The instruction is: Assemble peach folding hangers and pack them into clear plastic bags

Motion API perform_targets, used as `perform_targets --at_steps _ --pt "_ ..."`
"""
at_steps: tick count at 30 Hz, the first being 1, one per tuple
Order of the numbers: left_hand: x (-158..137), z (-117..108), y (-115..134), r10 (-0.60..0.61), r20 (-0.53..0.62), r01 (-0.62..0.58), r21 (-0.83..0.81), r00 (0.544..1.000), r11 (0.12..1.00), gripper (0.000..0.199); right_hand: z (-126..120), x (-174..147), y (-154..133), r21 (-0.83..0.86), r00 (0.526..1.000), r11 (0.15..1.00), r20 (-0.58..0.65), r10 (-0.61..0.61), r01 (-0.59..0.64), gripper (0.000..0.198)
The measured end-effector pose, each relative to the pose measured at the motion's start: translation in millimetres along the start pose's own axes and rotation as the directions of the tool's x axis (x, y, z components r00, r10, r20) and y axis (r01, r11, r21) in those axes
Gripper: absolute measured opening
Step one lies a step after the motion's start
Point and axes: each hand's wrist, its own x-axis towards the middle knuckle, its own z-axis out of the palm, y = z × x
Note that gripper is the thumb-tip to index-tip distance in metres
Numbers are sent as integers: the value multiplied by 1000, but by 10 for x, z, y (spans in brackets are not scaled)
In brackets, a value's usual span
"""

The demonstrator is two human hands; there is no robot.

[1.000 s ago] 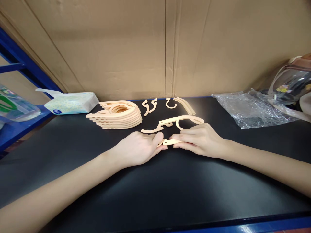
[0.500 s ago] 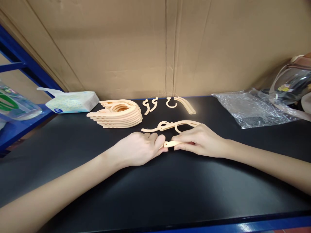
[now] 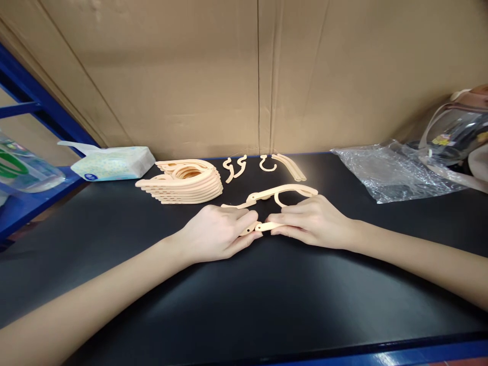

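Note:
A peach plastic folding hanger (image 3: pixel 282 190) is held between my two hands, low over the black table. My left hand (image 3: pixel 217 234) is closed, with thumb and fingers pinching a holed end piece on the near side. My right hand (image 3: pixel 318 223) is closed on the arm opposite, its tip showing beyond the fingertips. The two holed ends meet in the gap between my hands. Behind the fingers, the far side with its curved loop shows, while my knuckles hide part of the frame. A stack of folded hangers (image 3: pixel 186 185) lies beyond my left hand.
Several small hooks (image 3: pixel 268 163) and curved strips (image 3: pixel 290 168) lie along the back of the table (image 3: pixel 244 305). At left are a tissue pack (image 3: pixel 114 163) and a blue metal frame (image 3: pixel 21 108). A clear plastic bag (image 3: pixel 377 170) and a transparent backpack (image 3: pixel 457 129) sit at right.
The hanger's far side has turned, showing its hinge and loop at another angle. My left fingers have shifted, and a holed end now shows beside the thumb. Both hands keep their hold.

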Motion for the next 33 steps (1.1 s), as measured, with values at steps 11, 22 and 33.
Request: perform_targets --at_steps 11,22,33 --pt "-2 1 2 -65 35 69 -144 997 987 27 -28 7 -17 -104 999 993 27 -46 49 33" --pt "-9 5 2 -89 64 98 -172 994 980 27 -31 9 -11 -63 995 997 94 -26 32 34" --pt "-2 -8 13 -67 60 73 -92 996 993 24 -21 13 -3 -39 993 999 120 -16 21 30"
